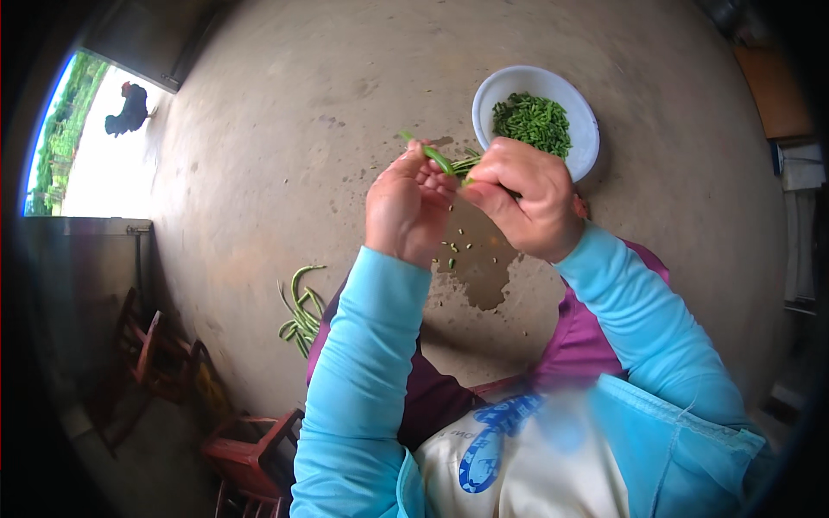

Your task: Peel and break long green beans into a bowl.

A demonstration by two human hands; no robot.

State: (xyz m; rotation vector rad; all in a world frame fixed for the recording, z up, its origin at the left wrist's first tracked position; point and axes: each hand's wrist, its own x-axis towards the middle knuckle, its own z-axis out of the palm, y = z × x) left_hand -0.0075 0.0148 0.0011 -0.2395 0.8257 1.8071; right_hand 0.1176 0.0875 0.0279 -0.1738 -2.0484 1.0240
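Note:
Between my two raised hands is a green bean pod [439, 161]. My left hand [404, 203] is closed around it, with one end sticking up past the thumb. My right hand [528, 192] pinches at the pod's lower end, its fingers curled with the knuckles up. A few more long beans [466, 164] show behind, between the hands; whether a hand holds them I cannot tell. Beyond my right hand stands a white basin [589, 129] with many short cut green pieces [531, 123] in it. Left of my knee, a loose bunch of long green beans [302, 315] lies on the floor.
A wet patch [485, 281] and several small bits lie on the concrete floor [345, 78] below my hands. Red wooden stools [250, 449] stand at the lower left. A dark chicken [129, 110] is by the open doorway at the upper left. A brown box [773, 91] sits at the far right.

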